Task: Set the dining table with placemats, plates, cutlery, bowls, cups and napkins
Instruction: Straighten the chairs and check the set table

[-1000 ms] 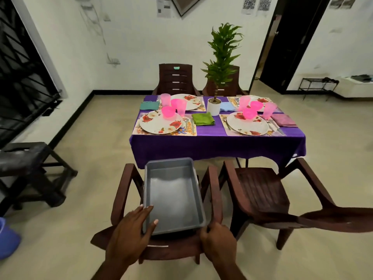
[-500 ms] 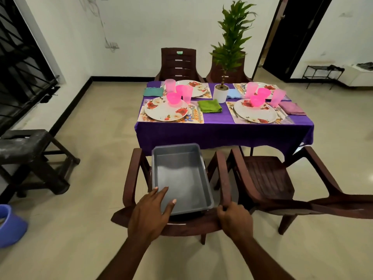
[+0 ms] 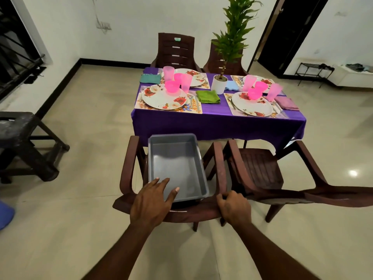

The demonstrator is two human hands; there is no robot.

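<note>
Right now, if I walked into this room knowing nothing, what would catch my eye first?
Probably the purple tablecloth across the room, set with floral plates and bright pink cups, with a tall potted plant at its middle. Closer in, an empty grey tub sits on the seat of a brown chair; the left hand rests on the tub's near rim while the right hand grips the chair's back.

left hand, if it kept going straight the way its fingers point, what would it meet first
The left hand lies over the near rim of the grey tub, fingers pointing into it. Going straight on, it would probably meet the tub's floor first, then its far wall; depth is hard to judge.
</note>
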